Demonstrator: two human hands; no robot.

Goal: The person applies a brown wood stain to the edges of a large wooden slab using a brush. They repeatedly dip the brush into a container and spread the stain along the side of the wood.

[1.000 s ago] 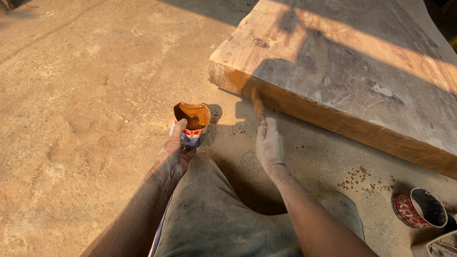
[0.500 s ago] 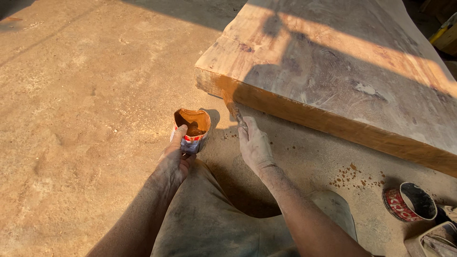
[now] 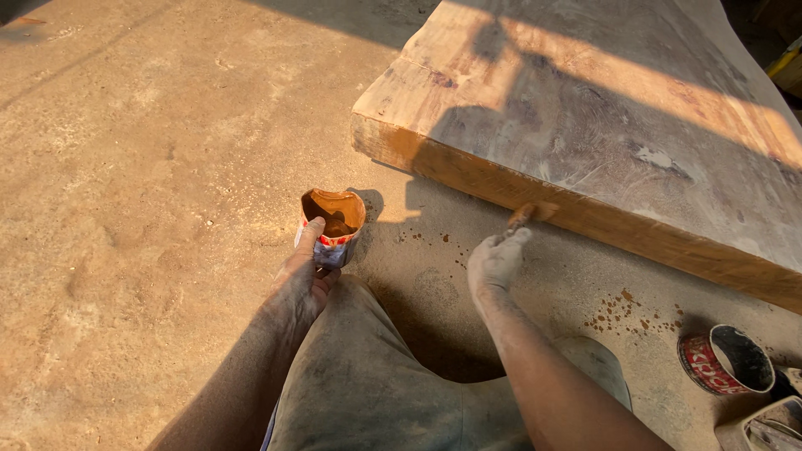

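My left hand (image 3: 305, 276) grips a small dented can (image 3: 332, 224) holding brown liquid, which stands on the dusty concrete floor. My right hand (image 3: 496, 260) is closed on a small brush (image 3: 525, 215), whose bristles touch the front side edge of a thick wooden slab (image 3: 601, 125). The slab lies flat on the floor and fills the upper right. Its side edge looks wet and darker orange where the brush rests. My knee in dusty grey trousers (image 3: 376, 384) sits between both arms.
A red tin (image 3: 725, 361) with a dark inside stands on the floor at the lower right, next to part of another container (image 3: 764, 428) at the corner. Brown drips (image 3: 622, 309) spot the floor by the slab. Bare concrete (image 3: 150, 167) spreads left.
My right hand with the brush has slid to the right along the slab's side edge. My left hand has stayed on the can. The camera view has shifted.
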